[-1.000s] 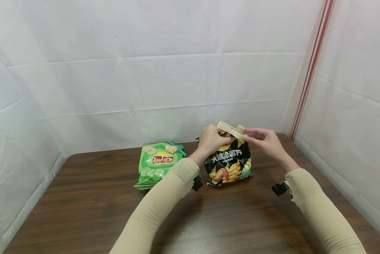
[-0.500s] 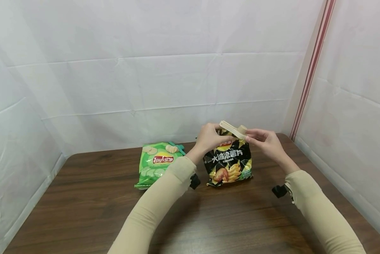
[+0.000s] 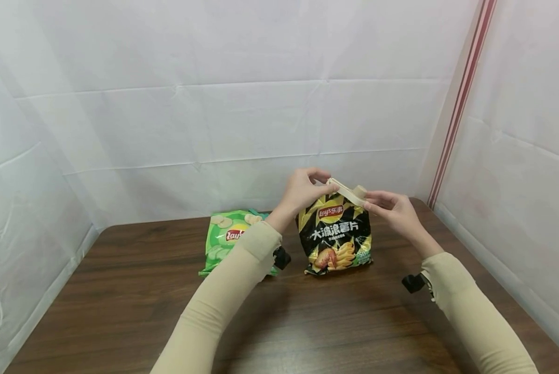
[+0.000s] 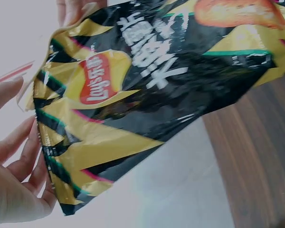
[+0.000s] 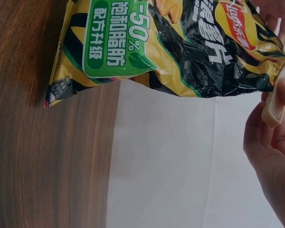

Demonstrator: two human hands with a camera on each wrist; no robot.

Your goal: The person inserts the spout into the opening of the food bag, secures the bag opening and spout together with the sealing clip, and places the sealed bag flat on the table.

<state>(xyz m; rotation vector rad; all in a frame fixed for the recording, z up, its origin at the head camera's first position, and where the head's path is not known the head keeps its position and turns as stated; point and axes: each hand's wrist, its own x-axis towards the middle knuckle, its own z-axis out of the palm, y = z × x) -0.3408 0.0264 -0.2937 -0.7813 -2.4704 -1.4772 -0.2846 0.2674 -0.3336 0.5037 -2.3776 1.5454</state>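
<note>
A black and gold Lay's chip bag [image 3: 335,231] stands upright on the table, its top edge raised. A cream bag clip [image 3: 348,193] with a round knob lies slanted along that top edge. My left hand [image 3: 303,191] is at the clip's left end, thumb in front and fingers behind it. In the left wrist view, more fingers [image 4: 26,164] lie beside the bag's top edge. My right hand [image 3: 395,214] pinches the clip's other end near the knob; in the right wrist view, the clip's end [image 5: 274,111] sticks out between thumb and fingers.
A green Lay's chip bag [image 3: 228,236] lies to the left, partly hidden by my left forearm. Behind its top corner shows a teal piece [image 3: 259,213]. The brown wooden table [image 3: 134,291] meets white sheeting [image 3: 242,124] at the back and sides.
My left hand has moved up and slightly left, from around the bag's top to the clip's left end. More of the black bag's front shows. The right hand has hardly moved.
</note>
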